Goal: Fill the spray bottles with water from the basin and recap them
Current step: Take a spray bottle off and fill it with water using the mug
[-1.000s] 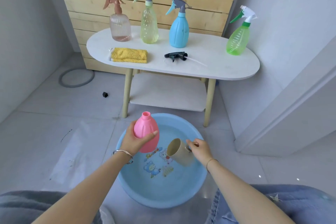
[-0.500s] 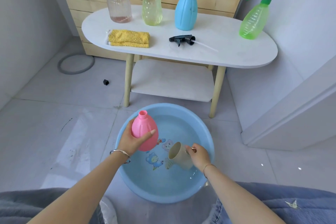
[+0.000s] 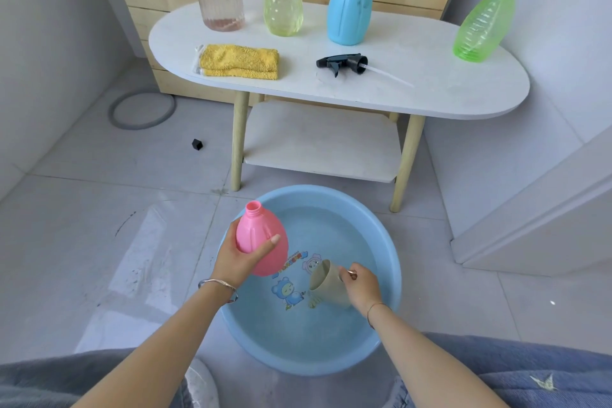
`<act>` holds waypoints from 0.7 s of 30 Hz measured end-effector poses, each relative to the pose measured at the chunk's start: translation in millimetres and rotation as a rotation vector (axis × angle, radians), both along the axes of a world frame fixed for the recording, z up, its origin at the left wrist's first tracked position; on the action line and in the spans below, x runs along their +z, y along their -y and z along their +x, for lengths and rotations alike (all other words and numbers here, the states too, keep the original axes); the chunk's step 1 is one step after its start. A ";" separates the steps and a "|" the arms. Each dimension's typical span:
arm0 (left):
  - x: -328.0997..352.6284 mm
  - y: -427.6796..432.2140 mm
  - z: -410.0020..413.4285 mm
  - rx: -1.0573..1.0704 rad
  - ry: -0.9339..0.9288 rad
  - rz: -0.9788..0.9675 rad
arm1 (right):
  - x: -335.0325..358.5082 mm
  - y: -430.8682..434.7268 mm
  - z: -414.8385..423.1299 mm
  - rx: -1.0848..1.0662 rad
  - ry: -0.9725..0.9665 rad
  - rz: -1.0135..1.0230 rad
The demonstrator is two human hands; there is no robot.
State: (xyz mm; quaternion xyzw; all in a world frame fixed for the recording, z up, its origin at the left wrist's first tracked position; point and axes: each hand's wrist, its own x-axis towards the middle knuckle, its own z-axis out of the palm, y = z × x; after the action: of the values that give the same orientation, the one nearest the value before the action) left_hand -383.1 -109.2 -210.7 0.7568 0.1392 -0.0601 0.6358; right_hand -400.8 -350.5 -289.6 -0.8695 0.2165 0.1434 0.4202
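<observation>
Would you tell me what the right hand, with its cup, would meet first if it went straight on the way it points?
Probably the pink bottle in the left hand; the right hand aims its cup that way, though the bottle may sit higher.

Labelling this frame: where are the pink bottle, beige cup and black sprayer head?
pink bottle (image 3: 256,232): head view, rounded body.
beige cup (image 3: 326,286): head view, side wall.
black sprayer head (image 3: 347,61): head view, trigger housing.

Pink bottle (image 3: 261,238): plain pink. Basin (image 3: 314,195): light blue, with a cartoon print in blue, pink and yellow. Cup (image 3: 326,283): beige. Table (image 3: 447,89): white top, pale wood legs. Cloth (image 3: 240,61): yellow. Sprayer (image 3: 342,63): black. Ribbed bottle (image 3: 218,0): clear, pinkish. Blue bottle (image 3: 347,10): sky blue. Green bottle (image 3: 483,26): bright, translucent green.
</observation>
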 end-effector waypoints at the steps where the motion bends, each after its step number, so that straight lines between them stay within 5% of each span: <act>1: -0.2 -0.2 -0.1 0.001 0.002 0.002 | -0.4 -1.2 0.2 0.000 -0.003 0.006; 21: 38.1 3.4 -8.7 0.037 0.074 -0.062 | 88.5 15.7 -3.3 -0.289 0.205 0.401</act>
State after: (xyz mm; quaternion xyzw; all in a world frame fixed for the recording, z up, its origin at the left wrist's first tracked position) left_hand -391.8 -112.7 -172.6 0.7359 0.1275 -0.0244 0.6646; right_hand -404.1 -366.1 -201.2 -0.7391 0.2619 0.0332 0.6197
